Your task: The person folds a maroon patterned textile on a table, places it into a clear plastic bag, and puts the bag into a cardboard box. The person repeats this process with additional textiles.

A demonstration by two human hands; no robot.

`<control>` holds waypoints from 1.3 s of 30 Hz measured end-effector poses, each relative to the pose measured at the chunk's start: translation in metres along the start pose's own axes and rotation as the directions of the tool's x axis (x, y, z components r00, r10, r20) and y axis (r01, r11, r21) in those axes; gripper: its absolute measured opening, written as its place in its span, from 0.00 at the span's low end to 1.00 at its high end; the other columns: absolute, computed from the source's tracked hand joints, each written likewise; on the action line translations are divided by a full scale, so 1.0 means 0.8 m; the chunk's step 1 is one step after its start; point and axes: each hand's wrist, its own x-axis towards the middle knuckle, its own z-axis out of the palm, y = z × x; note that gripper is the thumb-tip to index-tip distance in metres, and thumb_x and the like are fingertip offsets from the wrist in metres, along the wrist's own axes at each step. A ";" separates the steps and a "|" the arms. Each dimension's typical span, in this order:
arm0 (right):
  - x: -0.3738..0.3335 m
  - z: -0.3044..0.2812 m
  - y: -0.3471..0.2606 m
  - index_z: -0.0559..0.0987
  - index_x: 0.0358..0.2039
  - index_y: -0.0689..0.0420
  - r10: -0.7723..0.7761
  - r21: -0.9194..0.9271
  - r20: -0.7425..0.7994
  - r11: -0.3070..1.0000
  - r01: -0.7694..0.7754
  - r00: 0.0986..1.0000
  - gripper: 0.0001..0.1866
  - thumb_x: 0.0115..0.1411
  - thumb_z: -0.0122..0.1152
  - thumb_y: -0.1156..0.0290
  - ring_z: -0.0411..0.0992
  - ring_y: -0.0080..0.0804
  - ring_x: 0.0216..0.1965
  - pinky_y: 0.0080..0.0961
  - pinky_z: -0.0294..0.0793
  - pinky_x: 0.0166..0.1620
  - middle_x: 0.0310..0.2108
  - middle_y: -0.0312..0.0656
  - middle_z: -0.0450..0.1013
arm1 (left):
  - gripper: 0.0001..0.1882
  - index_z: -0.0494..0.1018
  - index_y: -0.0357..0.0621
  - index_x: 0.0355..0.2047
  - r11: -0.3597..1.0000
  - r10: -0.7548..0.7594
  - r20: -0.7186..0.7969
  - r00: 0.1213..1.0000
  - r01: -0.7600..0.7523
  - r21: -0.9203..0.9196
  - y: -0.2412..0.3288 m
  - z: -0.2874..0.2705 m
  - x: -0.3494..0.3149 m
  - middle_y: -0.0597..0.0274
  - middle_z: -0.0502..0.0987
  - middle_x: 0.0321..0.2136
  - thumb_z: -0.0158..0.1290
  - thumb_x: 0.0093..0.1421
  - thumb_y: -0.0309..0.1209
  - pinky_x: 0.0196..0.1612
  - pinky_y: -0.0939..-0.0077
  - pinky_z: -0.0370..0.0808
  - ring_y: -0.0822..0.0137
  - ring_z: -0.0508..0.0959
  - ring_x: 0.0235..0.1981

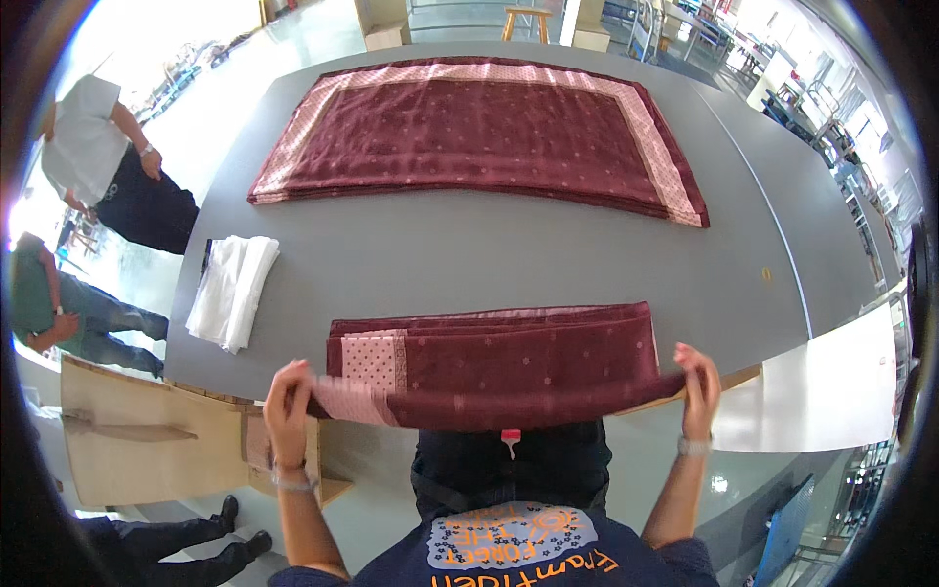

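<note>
A folded maroon scarf (528, 347) with a pink dotted border lies at the table's near edge. Its front flap is lifted off the rest and hangs over that edge, in front of my body. My left hand (289, 391) is closed on the flap's left corner, beside the pink border. At the other end, my right hand (698, 380) pinches the right corner. Between the two hands the flap sags a little and is slightly blurred. Farther back lies a wide, flat stack of maroon scarves (479, 132) with pale pink borders.
The grey table (469, 256) spreads out before me. White plastic bags (233, 292) lie at its left edge. Two people stand to the left, and another person's legs show at lower left. A white sheet (829, 386) hangs at the right, and a wooden stool (526, 22) stands beyond the table.
</note>
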 end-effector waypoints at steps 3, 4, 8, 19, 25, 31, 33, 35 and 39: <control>0.052 0.046 0.043 0.77 0.41 0.62 -0.146 -0.361 -0.082 0.927 0.107 0.986 0.06 0.70 0.57 0.73 0.77 0.35 0.40 0.29 0.75 0.47 0.37 0.44 0.78 | 0.10 0.76 0.38 0.48 0.978 0.071 -0.136 0.988 -0.041 0.206 -0.021 0.072 0.055 0.54 0.81 0.44 0.48 0.71 0.26 0.52 0.69 0.75 0.60 0.81 0.45; 0.066 0.059 0.054 0.77 0.41 0.62 -0.154 -0.425 -0.063 0.898 0.113 0.986 0.06 0.70 0.58 0.72 0.79 0.43 0.37 0.33 0.77 0.44 0.36 0.48 0.79 | 0.11 0.76 0.41 0.49 0.922 0.129 -0.098 0.987 -0.083 0.377 -0.041 0.088 0.068 0.51 0.81 0.47 0.47 0.71 0.28 0.50 0.64 0.77 0.54 0.82 0.45; 0.073 0.082 0.110 0.77 0.41 0.59 -0.079 -0.582 0.057 0.808 0.097 0.995 0.07 0.68 0.61 0.69 0.79 0.53 0.36 0.39 0.79 0.39 0.36 0.51 0.80 | 0.11 0.74 0.44 0.49 0.875 0.031 -0.031 0.999 -0.012 0.483 -0.079 0.117 0.090 0.53 0.81 0.47 0.47 0.69 0.30 0.46 0.58 0.79 0.49 0.82 0.44; 0.034 0.038 0.090 0.76 0.46 0.62 0.058 -0.789 -0.109 0.602 -0.122 0.992 0.23 0.63 0.68 0.55 0.74 0.48 0.46 0.43 0.75 0.50 0.45 0.49 0.72 | 0.23 0.75 0.38 0.46 0.651 -0.110 -0.134 0.985 0.173 0.739 -0.072 0.079 0.054 0.52 0.76 0.47 0.60 0.64 0.46 0.53 0.57 0.74 0.48 0.76 0.51; 0.013 0.035 0.071 0.77 0.34 0.64 0.149 -0.716 0.011 0.691 -0.096 0.989 0.22 0.59 0.73 0.56 0.75 0.51 0.37 0.40 0.76 0.45 0.38 0.49 0.77 | 0.21 0.68 0.39 0.41 0.869 -0.150 -0.101 0.983 0.180 0.461 -0.081 0.091 0.026 0.50 0.79 0.33 0.62 0.64 0.44 0.41 0.56 0.75 0.46 0.79 0.35; 0.001 -0.005 0.087 0.68 0.62 0.58 0.460 0.241 -0.062 0.868 -0.434 0.886 0.29 0.63 0.71 0.72 0.77 0.30 0.43 0.27 0.77 0.49 0.44 0.43 0.79 | 0.24 0.69 0.41 0.55 0.781 0.144 -0.151 0.978 -0.018 0.624 -0.024 0.127 0.047 0.49 0.78 0.49 0.62 0.63 0.35 0.53 0.59 0.74 0.47 0.78 0.49; -0.023 0.004 0.073 0.65 0.66 0.59 0.538 0.558 -0.037 0.710 -0.429 0.842 0.33 0.64 0.69 0.73 0.76 0.32 0.50 0.26 0.76 0.55 0.49 0.43 0.77 | 0.26 0.70 0.40 0.59 0.875 0.218 -0.098 0.971 -0.150 0.461 0.000 0.167 0.037 0.50 0.75 0.56 0.62 0.62 0.32 0.60 0.58 0.71 0.49 0.74 0.56; -0.039 0.024 0.090 0.62 0.70 0.58 0.579 0.731 -0.110 0.598 -0.329 0.808 0.35 0.65 0.66 0.78 0.74 0.30 0.52 0.28 0.75 0.58 0.55 0.43 0.73 | 0.28 0.69 0.39 0.63 0.922 0.310 0.214 0.926 -0.348 0.169 0.062 0.238 0.018 0.50 0.73 0.61 0.59 0.62 0.28 0.66 0.55 0.68 0.51 0.72 0.62; -0.038 0.058 0.115 0.68 0.67 0.59 0.577 0.754 -0.227 0.614 -0.233 0.784 0.29 0.65 0.62 0.82 0.72 0.32 0.57 0.32 0.73 0.62 0.58 0.43 0.73 | 0.32 0.64 0.40 0.69 0.692 0.547 0.579 0.605 -0.716 0.093 0.144 0.399 -0.026 0.53 0.60 0.72 0.50 0.69 0.43 0.76 0.54 0.50 0.55 0.56 0.75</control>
